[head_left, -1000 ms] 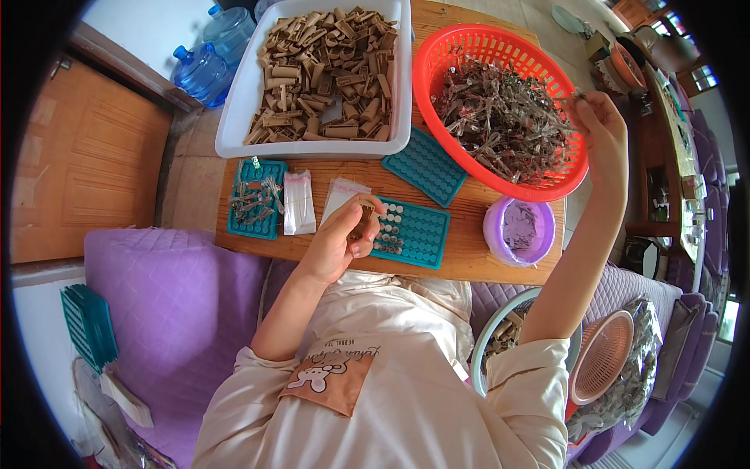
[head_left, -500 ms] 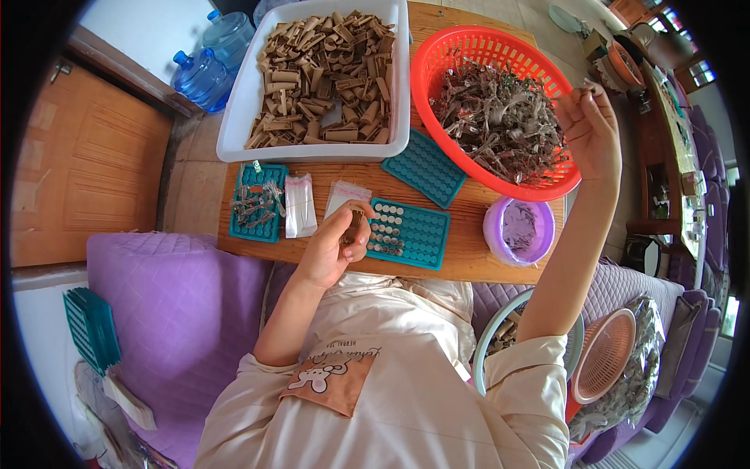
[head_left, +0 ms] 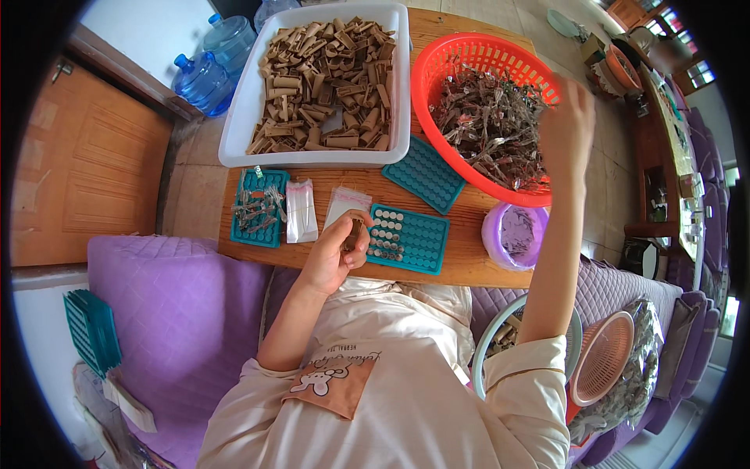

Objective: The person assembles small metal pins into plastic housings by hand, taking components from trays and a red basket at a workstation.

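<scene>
My left hand [head_left: 334, 254] is closed round a small brown piece [head_left: 353, 233], curved like those in the tub, close to the table's front edge. Much of that piece is hidden by my fingers. My right hand [head_left: 568, 129] hangs over the right rim of a red plastic basket [head_left: 428, 74], its fingers blurred and partly out of sight. Thin silvery-brown strips [head_left: 488, 129] lie heaped in the basket. Just right of my left hand is a teal tray [head_left: 426, 242] of round pockets, with white and greyish discs in its left columns.
A white tub [head_left: 234, 133] of brown curved pieces stands at the back left. Near it are a teal tray [head_left: 269, 234] with metallic strips, clear plastic sleeves [head_left: 300, 211] and another teal tray [head_left: 426, 172]. A purple-lined bowl [head_left: 491, 234] sits by the right edge; a pale-rimmed basin [head_left: 480, 344] is beside me.
My right hand has moved left and slightly down, from beside the red basket to over its rim. My left hand keeps its grip on the brown piece, nearly in place.
</scene>
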The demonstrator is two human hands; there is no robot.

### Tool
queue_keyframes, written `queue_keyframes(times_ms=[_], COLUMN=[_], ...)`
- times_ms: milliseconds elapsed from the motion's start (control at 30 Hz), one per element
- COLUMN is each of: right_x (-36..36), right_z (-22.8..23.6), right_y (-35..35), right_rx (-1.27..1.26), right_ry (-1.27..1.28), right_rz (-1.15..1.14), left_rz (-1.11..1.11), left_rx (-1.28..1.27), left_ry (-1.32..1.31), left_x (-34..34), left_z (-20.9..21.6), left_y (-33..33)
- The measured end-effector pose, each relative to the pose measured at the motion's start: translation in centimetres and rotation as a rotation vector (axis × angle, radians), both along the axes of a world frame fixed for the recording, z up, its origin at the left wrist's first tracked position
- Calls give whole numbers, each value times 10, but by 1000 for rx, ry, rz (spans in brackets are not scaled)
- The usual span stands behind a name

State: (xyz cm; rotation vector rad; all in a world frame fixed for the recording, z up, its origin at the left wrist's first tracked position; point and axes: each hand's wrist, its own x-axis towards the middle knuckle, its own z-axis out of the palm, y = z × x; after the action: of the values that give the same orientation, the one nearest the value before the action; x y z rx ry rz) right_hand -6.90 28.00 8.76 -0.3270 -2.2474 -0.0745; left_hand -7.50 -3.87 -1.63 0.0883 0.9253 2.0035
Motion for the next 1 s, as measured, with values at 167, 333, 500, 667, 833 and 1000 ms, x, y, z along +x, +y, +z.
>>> queue_keyframes(times_ms=[167, 333, 500, 667, 833, 1000], right_x=[-28, -32, -38, -40, -39, -28], right_z=[-33, -47, -47, -16, 43, 61], right_y=[-15, -17, -10, -2, 12, 34], right_rx=[-92, -140, -128, -695, -1109, -567], right_ry=[-457, -687, -840, -60, 456, -90], right_rz=[391, 322, 333, 201, 528, 172], left_rz=[-9, -16, -18, -27, -24, -28], left_rx=[15, 43, 11, -1, 6, 21], left_ry=[15, 7, -10, -17, -11, -9], left_x=[2, 5, 5, 4, 5, 8], left_z=[4, 0, -5, -2, -4, -7], left_y=[2, 3, -1, 0, 2, 4])
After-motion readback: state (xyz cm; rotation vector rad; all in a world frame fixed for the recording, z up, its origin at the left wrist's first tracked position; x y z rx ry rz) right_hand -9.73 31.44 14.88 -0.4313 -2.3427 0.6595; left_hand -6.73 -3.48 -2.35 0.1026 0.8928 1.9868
